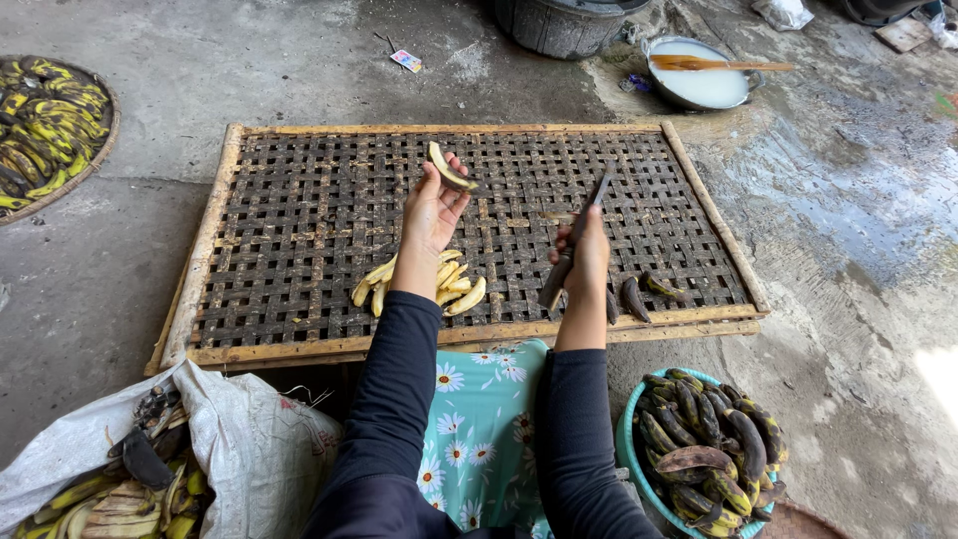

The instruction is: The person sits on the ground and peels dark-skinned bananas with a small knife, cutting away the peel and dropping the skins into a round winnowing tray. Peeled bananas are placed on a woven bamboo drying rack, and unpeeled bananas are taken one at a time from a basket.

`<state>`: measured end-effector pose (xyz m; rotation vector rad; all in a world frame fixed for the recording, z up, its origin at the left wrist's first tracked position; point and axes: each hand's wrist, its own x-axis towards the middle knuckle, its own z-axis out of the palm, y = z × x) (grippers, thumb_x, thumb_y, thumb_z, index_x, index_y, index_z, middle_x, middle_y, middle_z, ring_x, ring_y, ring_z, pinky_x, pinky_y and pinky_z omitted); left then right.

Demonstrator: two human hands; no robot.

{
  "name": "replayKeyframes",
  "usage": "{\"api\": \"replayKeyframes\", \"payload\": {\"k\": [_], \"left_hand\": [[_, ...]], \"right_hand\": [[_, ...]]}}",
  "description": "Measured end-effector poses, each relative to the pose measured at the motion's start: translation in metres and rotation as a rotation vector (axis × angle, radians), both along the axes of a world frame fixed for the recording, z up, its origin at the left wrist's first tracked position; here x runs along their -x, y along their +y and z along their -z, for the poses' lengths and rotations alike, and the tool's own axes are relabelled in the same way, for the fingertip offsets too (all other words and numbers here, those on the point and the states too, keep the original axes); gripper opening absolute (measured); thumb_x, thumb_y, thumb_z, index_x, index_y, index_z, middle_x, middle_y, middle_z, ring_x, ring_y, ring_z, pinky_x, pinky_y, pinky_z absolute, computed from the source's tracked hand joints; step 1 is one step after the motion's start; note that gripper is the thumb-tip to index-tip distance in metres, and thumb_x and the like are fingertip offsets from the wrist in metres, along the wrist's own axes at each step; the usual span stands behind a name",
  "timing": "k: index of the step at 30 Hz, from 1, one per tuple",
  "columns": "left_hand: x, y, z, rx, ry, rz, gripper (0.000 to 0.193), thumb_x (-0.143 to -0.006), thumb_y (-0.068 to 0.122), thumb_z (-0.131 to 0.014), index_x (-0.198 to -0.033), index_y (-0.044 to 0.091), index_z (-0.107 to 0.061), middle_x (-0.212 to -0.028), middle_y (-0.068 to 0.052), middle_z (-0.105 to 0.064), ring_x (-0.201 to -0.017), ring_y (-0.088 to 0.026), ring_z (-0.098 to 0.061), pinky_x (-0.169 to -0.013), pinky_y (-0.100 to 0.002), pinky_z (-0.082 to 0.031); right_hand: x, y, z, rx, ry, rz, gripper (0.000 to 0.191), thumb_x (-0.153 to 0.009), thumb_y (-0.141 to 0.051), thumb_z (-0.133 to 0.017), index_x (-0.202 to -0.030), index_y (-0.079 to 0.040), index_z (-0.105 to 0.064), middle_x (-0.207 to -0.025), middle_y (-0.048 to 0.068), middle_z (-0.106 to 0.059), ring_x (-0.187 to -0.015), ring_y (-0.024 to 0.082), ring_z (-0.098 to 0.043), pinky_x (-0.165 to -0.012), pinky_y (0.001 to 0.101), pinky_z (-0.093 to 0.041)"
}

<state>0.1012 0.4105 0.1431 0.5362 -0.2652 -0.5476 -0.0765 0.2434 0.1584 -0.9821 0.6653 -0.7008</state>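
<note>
Left hand point(431, 215) gripping banana point(450, 170), right hand point(587, 255) gripping knife point(577, 240) (mid-rack point(215, 235))

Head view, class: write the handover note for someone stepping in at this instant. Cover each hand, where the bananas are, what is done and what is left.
Left hand: raised over the woven rack, holding a peeled banana piece.
Right hand: holding a knife, blade up.
Done: a small pile of peeled bananas lies on the rack's near edge; dark peels lie to the right.
Left: unpeeled bananas fill the teal basin at right; more sit in the sack at left and the round tray far left.
</note>
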Motion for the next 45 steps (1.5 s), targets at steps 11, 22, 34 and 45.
{"api": "replayKeyframes", "payload": {"k": [11, 22, 34, 45], "left_hand": [[0.002, -0.037, 0.018, 0.035, 0.085, 0.178, 0.019, -0.106, 0.013, -0.054, -0.117, 0.000, -0.061, -0.117, -0.013, -0.069, -0.113, -0.025, -0.068, -0.105, -0.044, -0.057], [0.021, -0.061, 0.027, -0.099, 0.062, 0.292, 0.017, -0.103, 0.016, -0.063, -0.111, 0.002, -0.068, -0.113, -0.010, -0.071, -0.105, -0.020, -0.066, -0.099, -0.038, -0.058], [0.028, -0.050, 0.026, -0.012, 0.151, 0.384, 0.038, -0.101, 0.028, -0.065, -0.110, -0.009, -0.062, -0.104, -0.023, -0.072, -0.088, -0.022, -0.075, -0.077, -0.027, -0.066], [0.024, -0.027, 0.004, 0.118, 0.154, 0.592, 0.043, -0.101, 0.025, -0.061, -0.115, -0.015, -0.060, -0.102, -0.032, -0.072, -0.078, -0.022, -0.077, -0.067, -0.024, -0.065]], "right_hand": [[0.164, -0.103, 0.022, -0.107, -0.399, 1.027, 0.049, -0.105, -0.049, -0.026, -0.123, -0.010, -0.051, -0.076, 0.004, -0.053, -0.056, 0.012, -0.045, -0.046, 0.0293, -0.047], [0.440, -0.078, 0.069, -0.065, 0.101, 1.717, 0.039, -0.104, -0.030, -0.036, -0.122, -0.004, -0.059, -0.112, 0.012, -0.050, -0.078, 0.015, -0.058, -0.058, 0.0281, -0.055], [0.422, -0.050, 0.100, 0.411, 0.541, 1.016, 0.029, -0.102, -0.003, -0.043, -0.117, 0.003, -0.068, -0.156, 0.026, -0.035, -0.092, 0.017, -0.062, -0.053, 0.0274, -0.059], [0.061, 0.072, -0.075, 1.035, 0.119, -0.520, 0.061, -0.111, -0.018, -0.049, -0.167, -0.017, -0.027, -0.100, 0.010, -0.065, -0.095, 0.017, -0.066, -0.089, 0.0318, -0.052]]}}
